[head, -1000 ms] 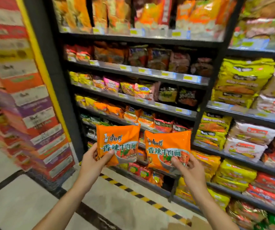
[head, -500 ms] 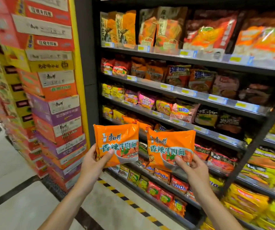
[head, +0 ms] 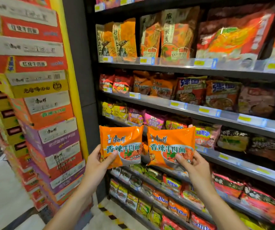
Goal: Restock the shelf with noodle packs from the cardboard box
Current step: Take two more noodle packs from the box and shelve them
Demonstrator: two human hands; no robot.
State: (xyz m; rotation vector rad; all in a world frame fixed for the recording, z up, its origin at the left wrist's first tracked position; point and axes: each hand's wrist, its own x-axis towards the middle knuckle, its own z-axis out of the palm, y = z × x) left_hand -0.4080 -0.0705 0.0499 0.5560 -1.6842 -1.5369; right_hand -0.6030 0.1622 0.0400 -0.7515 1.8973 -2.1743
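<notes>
Head view, person facing the shelf unit (head: 191, 112). The left hand (head: 98, 165) grasps one orange noodle pack (head: 121, 145) at its lower left corner, thumb laid across the front, the other fingers hidden behind the wrapper. The right hand (head: 194, 168) grasps a second orange noodle pack (head: 170, 146) at its lower right corner in the same way, thumb on the front. Both packs are held upright, labels toward the camera, side by side with a narrow gap between them, in the air just in front of the middle tiers and not yet on any tier. The cardboard box named in the task is not in view; a stack of printed cartons (head: 39, 113) stands to the left of the shelf, well apart from the hands. Judged step: carrying the two packs to their slot. Matching orange wrappers appear partly hidden behind the held packs, on the tier near their level, though this cannot be confirmed. To do it well: find the facing with the same wrapper first, then place one pack at a time, sliding it in bottom edge first and label outward. Corner pinches give weak control of a crinkly, light pack, so it may swing or slip; shifting the grip toward the middle before insertion should help. Risk: nudging neighbouring packs off the tier's front lip.
</notes>
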